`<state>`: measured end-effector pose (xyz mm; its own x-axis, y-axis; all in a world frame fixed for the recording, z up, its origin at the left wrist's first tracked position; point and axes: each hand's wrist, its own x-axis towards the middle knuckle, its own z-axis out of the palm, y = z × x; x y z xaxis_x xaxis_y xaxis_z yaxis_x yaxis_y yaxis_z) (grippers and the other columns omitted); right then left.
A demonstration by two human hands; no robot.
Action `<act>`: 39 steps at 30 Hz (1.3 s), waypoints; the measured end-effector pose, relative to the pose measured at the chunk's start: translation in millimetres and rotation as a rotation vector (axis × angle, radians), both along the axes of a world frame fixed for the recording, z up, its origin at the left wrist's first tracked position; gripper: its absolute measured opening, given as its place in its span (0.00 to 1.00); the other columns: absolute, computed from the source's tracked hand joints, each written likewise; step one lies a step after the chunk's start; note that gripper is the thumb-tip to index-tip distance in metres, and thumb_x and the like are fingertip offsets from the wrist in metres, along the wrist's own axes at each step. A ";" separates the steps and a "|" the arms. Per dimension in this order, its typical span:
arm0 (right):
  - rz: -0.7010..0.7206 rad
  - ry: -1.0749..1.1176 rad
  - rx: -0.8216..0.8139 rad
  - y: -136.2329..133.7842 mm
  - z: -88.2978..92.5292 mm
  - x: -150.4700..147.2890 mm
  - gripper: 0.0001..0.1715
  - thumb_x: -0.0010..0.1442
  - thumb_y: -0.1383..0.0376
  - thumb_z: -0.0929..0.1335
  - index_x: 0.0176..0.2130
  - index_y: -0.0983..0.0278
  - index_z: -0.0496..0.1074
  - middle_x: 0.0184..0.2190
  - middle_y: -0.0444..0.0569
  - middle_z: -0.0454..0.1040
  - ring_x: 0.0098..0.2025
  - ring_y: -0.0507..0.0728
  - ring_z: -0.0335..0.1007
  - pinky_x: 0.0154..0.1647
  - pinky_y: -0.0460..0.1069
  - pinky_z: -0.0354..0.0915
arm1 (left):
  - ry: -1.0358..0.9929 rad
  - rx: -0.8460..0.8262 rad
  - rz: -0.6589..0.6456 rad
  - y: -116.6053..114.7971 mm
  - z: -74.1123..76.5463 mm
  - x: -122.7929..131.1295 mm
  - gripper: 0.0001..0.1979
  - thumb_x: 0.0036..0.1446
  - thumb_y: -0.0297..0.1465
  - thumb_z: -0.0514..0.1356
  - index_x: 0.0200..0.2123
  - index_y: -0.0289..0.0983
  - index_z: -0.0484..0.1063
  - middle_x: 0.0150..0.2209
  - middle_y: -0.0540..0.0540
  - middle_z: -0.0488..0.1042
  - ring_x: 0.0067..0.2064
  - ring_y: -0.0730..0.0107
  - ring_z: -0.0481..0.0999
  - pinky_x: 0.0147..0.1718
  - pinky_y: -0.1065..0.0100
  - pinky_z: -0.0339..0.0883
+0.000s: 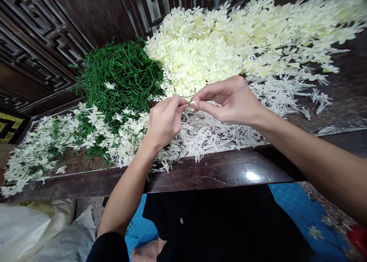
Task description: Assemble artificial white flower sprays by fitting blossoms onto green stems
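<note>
My left hand (165,120) is closed in a pinch on a thin green plastic stem (189,103), above the front of the bench. Fingertips nearly touching it, my right hand (236,101) pinches a small white flower piece (195,101) at the stem's end; its exact shape is mostly hidden. Below both hands spreads a layer of white spiky stamen pieces (215,134). Behind them rises a heap of pale yellow-white artificial petals (197,48). To the left lies a tangled pile of green stems (120,74), with assembled white flowers (54,135) in front and further left.
Everything lies on a dark wooden bench (218,168) with a carved back panel (94,17). Pale sacks (34,227) stand at the lower left. A blue mat (298,204) covers part of the floor, with a red object (358,237) at its right.
</note>
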<state>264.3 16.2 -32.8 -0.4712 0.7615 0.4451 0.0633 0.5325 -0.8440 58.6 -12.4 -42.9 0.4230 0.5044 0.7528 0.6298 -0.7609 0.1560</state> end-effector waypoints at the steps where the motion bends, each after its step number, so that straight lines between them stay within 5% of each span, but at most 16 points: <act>1: 0.003 -0.009 0.007 -0.3 0.4 0.2 0.08 0.58 0.67 0.74 0.28 0.55 0.80 0.30 0.45 0.84 0.31 0.59 0.81 0.34 0.57 0.83 | 0.003 -0.006 -0.003 0.1 0.0 -0.1 0.07 0.66 0.20 0.58 0.36 0.36 0.71 0.28 0.52 0.76 0.28 0.77 0.74 0.27 0.74 0.65; 9: -0.028 0.012 0.009 -0.9 5.0 2.9 0.08 0.60 0.68 0.74 0.29 0.56 0.82 0.33 0.46 0.85 0.33 0.59 0.82 0.40 0.58 0.84 | -0.128 -0.127 -0.082 -0.2 2.2 0.2 0.06 0.68 0.21 0.60 0.38 0.37 0.72 0.27 0.54 0.77 0.27 0.79 0.75 0.28 0.77 0.67; 20: -0.075 -0.027 0.062 0.4 3.1 2.8 0.05 0.58 0.62 0.76 0.30 0.53 0.81 0.33 0.45 0.85 0.35 0.63 0.81 0.41 0.62 0.83 | -0.066 -0.101 0.049 -3.0 -0.7 1.0 0.04 0.68 0.27 0.60 0.37 0.37 0.73 0.27 0.52 0.78 0.26 0.76 0.76 0.28 0.72 0.66; 39: -0.012 -0.009 0.008 -4.6 7.4 2.5 0.06 0.57 0.63 0.76 0.28 0.53 0.80 0.30 0.45 0.83 0.30 0.61 0.79 0.34 0.60 0.82 | -0.106 -0.153 -0.115 -3.3 6.7 0.4 0.08 0.68 0.24 0.60 0.35 0.39 0.70 0.25 0.55 0.75 0.25 0.79 0.73 0.26 0.74 0.66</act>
